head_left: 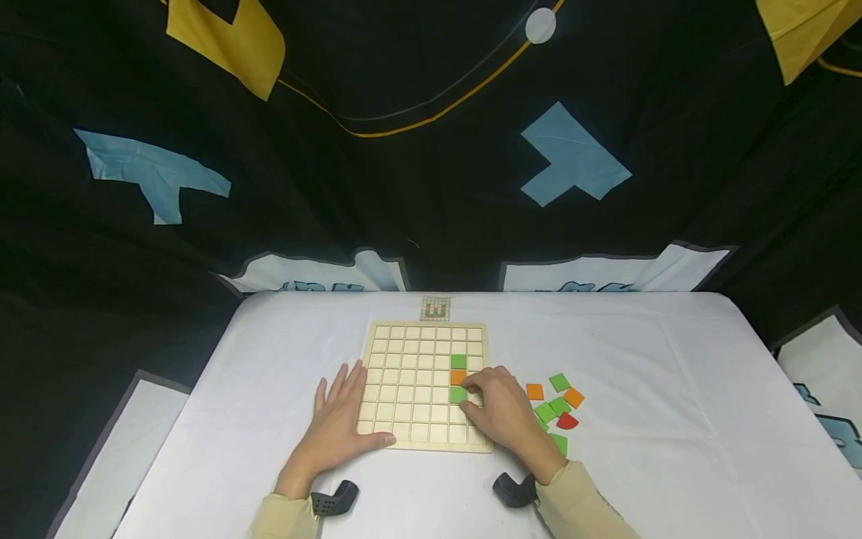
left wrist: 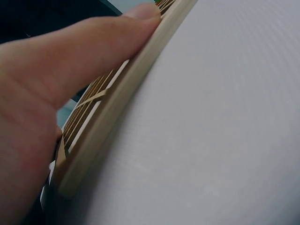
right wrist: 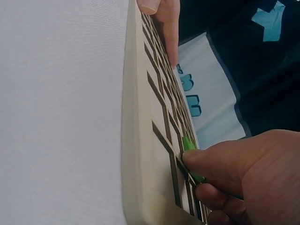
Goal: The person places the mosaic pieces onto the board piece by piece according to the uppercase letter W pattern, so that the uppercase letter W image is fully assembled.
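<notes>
A pale wooden board point(head_left: 441, 448) with a raised grid lies on the white table. My left hand point(head_left: 337, 430) rests at the board's left edge, fingers straight and spread, its thumb point(left wrist: 108, 47) along the near rim. In the grid's right part, an upper green tile point(head_left: 459, 361), an orange tile point(head_left: 458, 377) and a lower green tile point(head_left: 457, 394) form a column. My right hand point(head_left: 505, 408) pinches the lower green tile between thumb and forefinger at its cell. In the right wrist view, the fingers partly cover this green tile point(right wrist: 188, 142).
Right of the board lie several loose tiles, among them an orange square point(head_left: 535, 391), a green square point(head_left: 560, 382) and a red rounded piece point(head_left: 567, 421). A small card with a grid pattern point(head_left: 435, 308) lies behind the board. A dark curtain point(head_left: 458, 209) hangs beyond the table.
</notes>
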Motion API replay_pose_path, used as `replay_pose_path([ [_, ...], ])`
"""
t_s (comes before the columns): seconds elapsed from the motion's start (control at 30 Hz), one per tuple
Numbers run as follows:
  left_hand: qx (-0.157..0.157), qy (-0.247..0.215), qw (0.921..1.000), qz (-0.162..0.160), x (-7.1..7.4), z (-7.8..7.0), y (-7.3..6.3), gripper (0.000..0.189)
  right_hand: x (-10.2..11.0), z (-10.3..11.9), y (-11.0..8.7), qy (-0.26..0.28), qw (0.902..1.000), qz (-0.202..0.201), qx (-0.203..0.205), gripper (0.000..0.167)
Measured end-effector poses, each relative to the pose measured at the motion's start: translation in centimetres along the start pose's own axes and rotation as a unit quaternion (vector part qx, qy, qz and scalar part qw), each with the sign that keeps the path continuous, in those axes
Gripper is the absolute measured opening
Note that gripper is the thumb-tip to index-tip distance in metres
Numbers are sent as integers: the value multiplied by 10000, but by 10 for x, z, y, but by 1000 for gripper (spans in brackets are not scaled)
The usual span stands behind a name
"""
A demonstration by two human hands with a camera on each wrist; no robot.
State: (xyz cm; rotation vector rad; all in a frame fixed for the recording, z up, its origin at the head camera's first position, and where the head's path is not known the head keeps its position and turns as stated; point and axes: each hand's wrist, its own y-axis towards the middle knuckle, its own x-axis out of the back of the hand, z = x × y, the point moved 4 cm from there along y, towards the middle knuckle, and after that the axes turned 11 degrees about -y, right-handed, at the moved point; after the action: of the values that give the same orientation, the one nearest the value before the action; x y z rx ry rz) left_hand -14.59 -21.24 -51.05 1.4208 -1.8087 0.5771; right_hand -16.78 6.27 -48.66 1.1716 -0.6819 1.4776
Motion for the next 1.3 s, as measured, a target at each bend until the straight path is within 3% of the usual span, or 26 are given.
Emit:
replay_pose_path([
  [0.7, 35, 21, 10000, 42, 0, 0, 0, 127, 1, -1, -1, 144, 9999, -44, 36, 24],
  [1.0, 42, -1, 10000, 70, 1, -1, 1, 127, 24, -14, -8, 1088, 9939, 41, -169, 26],
  [1.3, 56, 3, 10000, 66, 0, 0, 0, 127, 44, -27, -21, 956, 9948, 212, -265, 28],
])
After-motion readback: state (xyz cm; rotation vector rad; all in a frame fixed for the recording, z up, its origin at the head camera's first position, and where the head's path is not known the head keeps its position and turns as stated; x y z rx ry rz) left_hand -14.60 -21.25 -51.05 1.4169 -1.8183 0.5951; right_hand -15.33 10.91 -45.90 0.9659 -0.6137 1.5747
